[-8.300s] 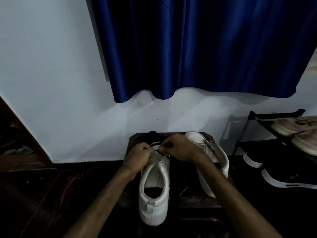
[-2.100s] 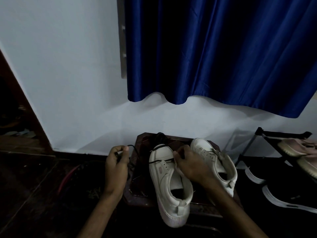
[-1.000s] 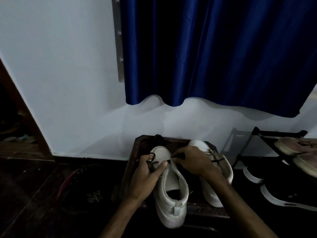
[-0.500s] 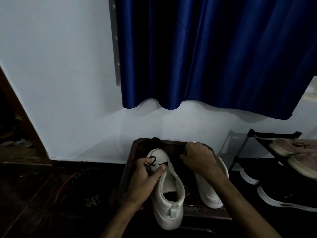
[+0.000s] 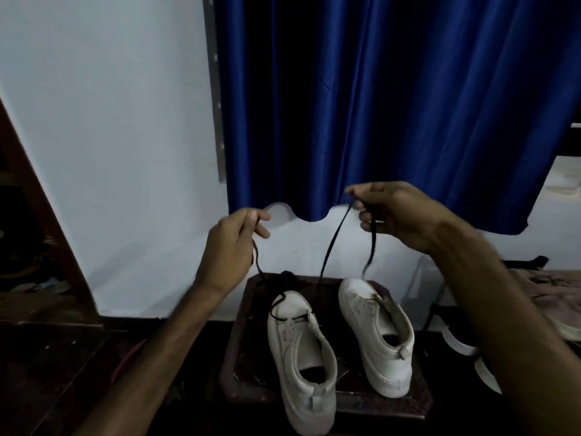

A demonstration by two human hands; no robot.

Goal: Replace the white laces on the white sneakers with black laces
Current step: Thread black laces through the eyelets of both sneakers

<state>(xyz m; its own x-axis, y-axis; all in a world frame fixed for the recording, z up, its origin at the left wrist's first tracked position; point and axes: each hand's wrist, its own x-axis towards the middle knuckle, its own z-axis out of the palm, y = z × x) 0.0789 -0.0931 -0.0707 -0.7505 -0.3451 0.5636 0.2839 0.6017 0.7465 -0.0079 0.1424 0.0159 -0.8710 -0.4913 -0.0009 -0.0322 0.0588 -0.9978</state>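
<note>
Black and cord-thin, the lace (image 5: 330,247) crosses the lowest eyelets of the nearer sneaker (image 5: 301,357) and rises in two taut strands. The left hand (image 5: 229,247), at eleven o'clock from that shoe, pinches one strand. The right hand (image 5: 399,212), at one o'clock, pinches the other, and a loose tail dangles below its fingers. Both shoes are smooth off-white leather with thick soles and open, unlaced throats. The second sneaker (image 5: 377,335) stands just beside the first at its two o'clock, a dark gap between them. They sit on a dark wooden stool (image 5: 239,357) with a raised rim; the nearer heel reaches past its front edge. A glossy blue curtain (image 5: 377,105) hangs at twelve o'clock against a pale wall (image 5: 110,152), and a shoe rack (image 5: 528,262) stands at three o'clock.
</note>
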